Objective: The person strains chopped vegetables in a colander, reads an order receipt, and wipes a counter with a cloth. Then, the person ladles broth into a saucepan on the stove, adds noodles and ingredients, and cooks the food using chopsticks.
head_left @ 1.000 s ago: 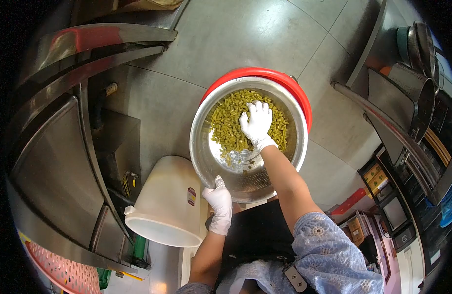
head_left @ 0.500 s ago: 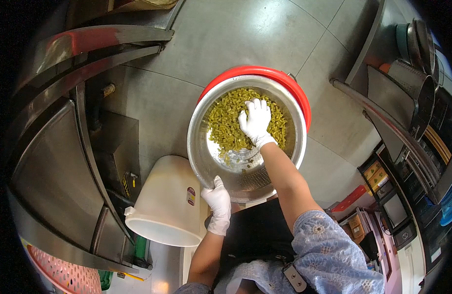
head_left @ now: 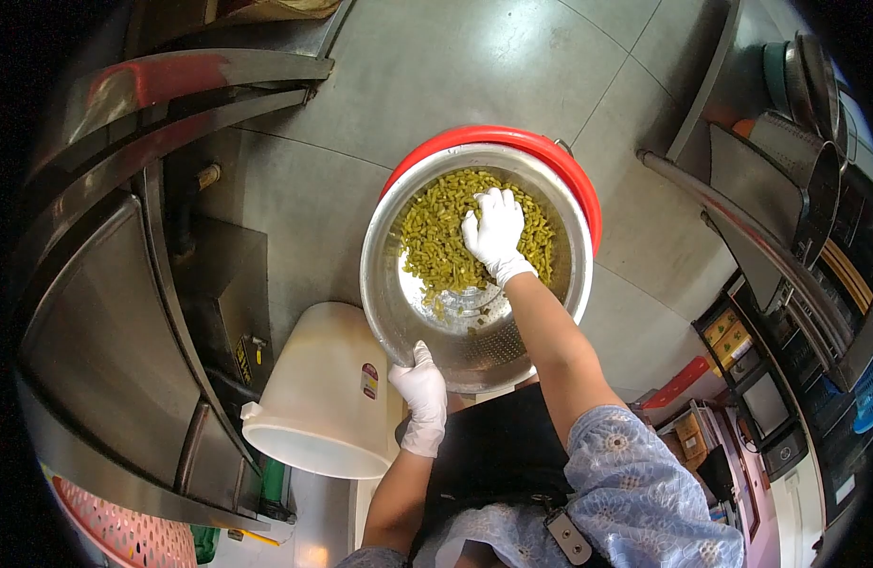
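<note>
left hand is clamping bowl by its rim, likely steadying it; right hand is resting on green bits inside, can't tell grip; red tub is sitting underneath, probably supporting.

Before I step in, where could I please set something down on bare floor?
Bare floor lies beyond the red tub and right of it, toward the steel rail. Crowded: the near left of the metal basin, with the white bucket and left hand.

Olive-green chopped pieces, a silver round metal basin patterned with dots, a bright red round tub; white-gloved left hand and right hand; light-blue fabric sleeve, white-flowered
</note>
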`<state>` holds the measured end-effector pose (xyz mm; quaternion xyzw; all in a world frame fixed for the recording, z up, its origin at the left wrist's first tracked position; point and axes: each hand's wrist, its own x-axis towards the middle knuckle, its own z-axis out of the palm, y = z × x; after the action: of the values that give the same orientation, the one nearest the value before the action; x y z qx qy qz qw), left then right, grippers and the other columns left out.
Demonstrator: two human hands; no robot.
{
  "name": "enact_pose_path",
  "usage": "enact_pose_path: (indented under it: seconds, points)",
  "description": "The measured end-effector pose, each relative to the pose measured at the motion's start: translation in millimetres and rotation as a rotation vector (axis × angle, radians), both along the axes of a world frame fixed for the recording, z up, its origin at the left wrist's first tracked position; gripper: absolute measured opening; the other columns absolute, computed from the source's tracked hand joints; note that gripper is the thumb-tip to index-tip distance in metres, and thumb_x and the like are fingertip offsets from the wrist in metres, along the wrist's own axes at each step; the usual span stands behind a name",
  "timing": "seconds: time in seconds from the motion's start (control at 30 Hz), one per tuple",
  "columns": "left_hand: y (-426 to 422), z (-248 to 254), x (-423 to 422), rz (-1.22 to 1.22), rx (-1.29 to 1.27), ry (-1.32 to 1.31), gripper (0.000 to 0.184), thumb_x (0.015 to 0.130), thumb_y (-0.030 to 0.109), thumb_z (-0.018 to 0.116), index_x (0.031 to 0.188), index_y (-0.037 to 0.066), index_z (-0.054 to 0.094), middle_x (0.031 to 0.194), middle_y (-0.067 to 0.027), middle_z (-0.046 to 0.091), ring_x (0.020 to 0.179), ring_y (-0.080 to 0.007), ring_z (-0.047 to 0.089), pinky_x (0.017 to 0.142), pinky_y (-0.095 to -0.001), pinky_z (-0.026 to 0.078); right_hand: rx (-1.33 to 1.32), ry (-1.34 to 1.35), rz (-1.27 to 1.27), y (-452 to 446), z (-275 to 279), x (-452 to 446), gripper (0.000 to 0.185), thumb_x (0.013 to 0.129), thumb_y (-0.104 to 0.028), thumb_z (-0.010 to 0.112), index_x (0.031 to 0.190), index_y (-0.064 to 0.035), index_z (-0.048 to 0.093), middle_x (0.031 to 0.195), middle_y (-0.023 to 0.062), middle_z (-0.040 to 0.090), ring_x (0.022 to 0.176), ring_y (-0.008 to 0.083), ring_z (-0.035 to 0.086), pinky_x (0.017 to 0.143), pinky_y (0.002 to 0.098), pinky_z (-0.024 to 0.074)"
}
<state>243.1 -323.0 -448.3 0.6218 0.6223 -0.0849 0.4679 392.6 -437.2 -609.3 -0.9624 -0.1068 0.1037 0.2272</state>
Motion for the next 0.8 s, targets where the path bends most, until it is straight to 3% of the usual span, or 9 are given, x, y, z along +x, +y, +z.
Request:
enact_pose_path:
  seconds: [0.47, 0.8]
  points:
    - [-1, 6, 9, -0.01, -0.014, 0.082, 0.013, 0.088, 0.003, 0.059, 0.092, -0.01, 0.061, 0.085, -0.0085, 0.066, 0.073, -0.0141, 0.058, 0.067, -0.028, 0.046, -0.001, 0.006, 0.0, -2, -1, 1, 0.029, 0.072, -0.025, 0.059, 0.095, -0.0078, 0.061, 0.092, 0.0099, 0.055, 0.09, 0.0277, 0.051, 0.075, 0.0415, 0.0406]
    - [-3, 6, 11, -0.002, -0.005, 0.092, 0.015, 0.088, 0.004, 0.059, 0.09, -0.01, 0.061, 0.082, -0.0084, 0.066, 0.071, -0.0142, 0.058, 0.065, -0.0284, 0.046, 0.012, -0.008, 0.002, -4, -4, 2, 0.028, 0.072, -0.026, 0.059, 0.093, -0.008, 0.061, 0.091, 0.0094, 0.055, 0.089, 0.0273, 0.051, 0.075, 0.0415, 0.0409]
